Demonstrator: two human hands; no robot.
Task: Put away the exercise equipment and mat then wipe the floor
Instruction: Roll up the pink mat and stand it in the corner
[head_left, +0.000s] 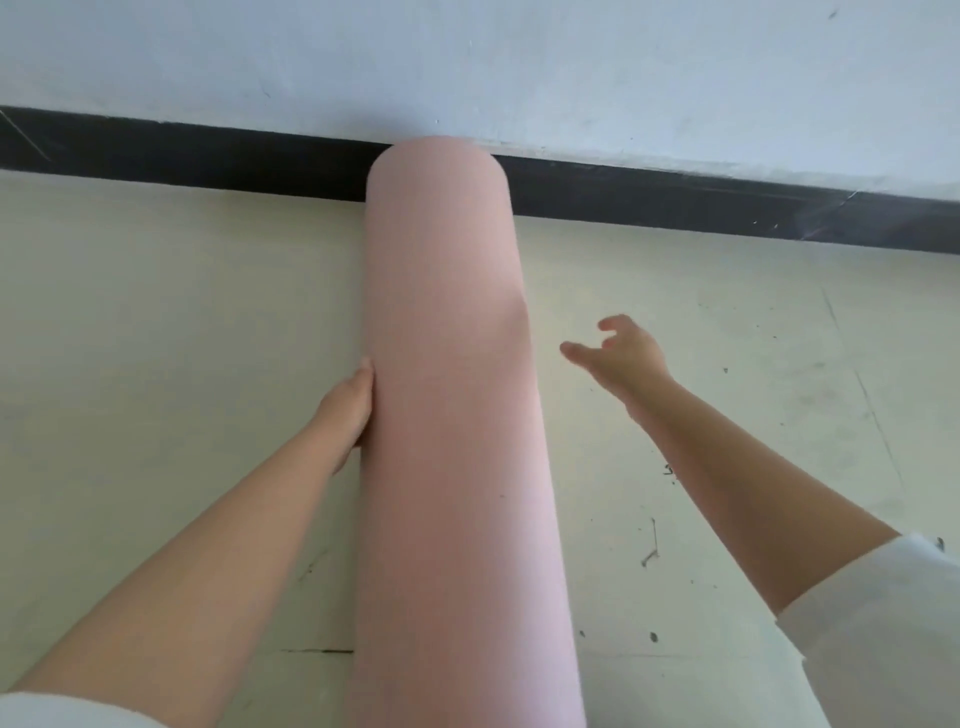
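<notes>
A pink exercise mat (452, 389), rolled into a thick tube, runs from the bottom of the view up to the dark skirting at the wall. My left hand (348, 410) lies against the roll's left side about halfway up, its fingers hidden behind the roll. My right hand (618, 353) hovers to the right of the roll, apart from it, with fingers loosely spread and holding nothing.
A pale, scuffed floor (156, 338) with dark specks spreads on both sides of the mat. A black skirting board (727, 208) runs along the foot of a white wall (571, 67) straight ahead.
</notes>
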